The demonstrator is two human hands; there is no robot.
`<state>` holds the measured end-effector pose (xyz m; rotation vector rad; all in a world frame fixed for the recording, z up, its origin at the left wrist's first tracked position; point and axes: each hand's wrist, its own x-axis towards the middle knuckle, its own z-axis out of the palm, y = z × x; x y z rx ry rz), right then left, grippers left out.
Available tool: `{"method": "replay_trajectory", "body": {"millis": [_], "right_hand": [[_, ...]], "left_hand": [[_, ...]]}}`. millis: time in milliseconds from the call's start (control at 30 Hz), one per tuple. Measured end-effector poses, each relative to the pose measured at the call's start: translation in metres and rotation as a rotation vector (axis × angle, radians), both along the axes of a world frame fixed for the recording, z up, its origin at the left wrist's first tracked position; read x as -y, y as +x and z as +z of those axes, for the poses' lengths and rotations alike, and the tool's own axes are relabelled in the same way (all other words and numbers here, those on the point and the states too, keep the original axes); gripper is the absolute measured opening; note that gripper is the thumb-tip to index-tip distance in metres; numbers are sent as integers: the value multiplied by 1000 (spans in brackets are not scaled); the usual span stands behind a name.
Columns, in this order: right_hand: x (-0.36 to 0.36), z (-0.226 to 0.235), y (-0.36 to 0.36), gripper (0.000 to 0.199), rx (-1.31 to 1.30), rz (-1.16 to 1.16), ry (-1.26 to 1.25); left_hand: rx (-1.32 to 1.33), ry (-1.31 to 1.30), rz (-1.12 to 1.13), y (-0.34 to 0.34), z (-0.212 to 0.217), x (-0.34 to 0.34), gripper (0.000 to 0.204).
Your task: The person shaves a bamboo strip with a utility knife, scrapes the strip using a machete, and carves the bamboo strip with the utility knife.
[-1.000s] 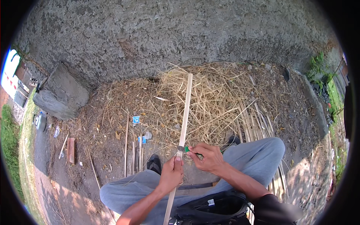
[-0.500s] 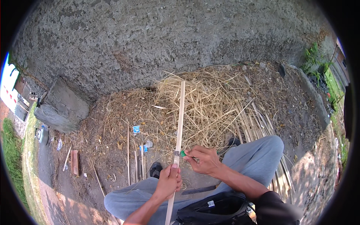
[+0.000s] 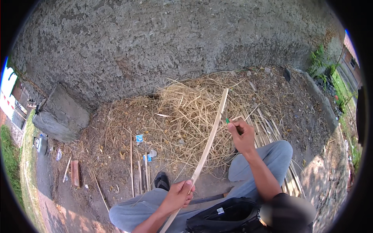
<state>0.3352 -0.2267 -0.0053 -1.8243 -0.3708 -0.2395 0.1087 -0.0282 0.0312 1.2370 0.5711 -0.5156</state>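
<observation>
A long, pale bamboo strip [image 3: 211, 138] slants from my lap up to the right, over a heap of shavings. My left hand [image 3: 180, 197] is closed around its lower part. Near the strip's upper part, my right hand [image 3: 243, 135] pinches a small green-handled knife [image 3: 227, 120]. The fingers cover most of the handle, and its thin blade lies at the strip's edge. Whether the blade touches the strip, I cannot tell. A black bag [image 3: 221, 217] lies in my lap between my bent legs.
Ahead, a heap of straw-coloured shavings [image 3: 186, 112] lies against a rough grey wall [image 3: 175, 39]. Several split bamboo strips [image 3: 268, 126] lie by my right knee, with more sticks [image 3: 140, 174] left of my foot. A concrete block [image 3: 62, 112] and a kettle [image 3: 40, 144] stand at left.
My right hand and the knife have moved up along the strip and to the right. The strip's upper end has swung right, while my left hand keeps its grip.
</observation>
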Motion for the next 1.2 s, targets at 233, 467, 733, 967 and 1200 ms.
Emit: {"method": "replay_trajectory", "body": {"millis": [233, 467, 733, 967, 1200], "right_hand": [[-42, -3, -85, 15, 216, 385, -132], [-47, -17, -88, 15, 238, 430, -195], [-53, -21, -90, 13, 311, 372, -203], [-45, -26, -82, 13, 351, 395, -313], [-51, -32, -87, 13, 354, 381, -220]], "left_hand": [[36, -12, 102, 11, -8, -27, 34], [22, 64, 133, 2, -24, -27, 35], [277, 612, 224, -8, -59, -2, 41], [142, 283, 216, -3, -49, -7, 38], [222, 683, 164, -5, -67, -9, 40]]}}
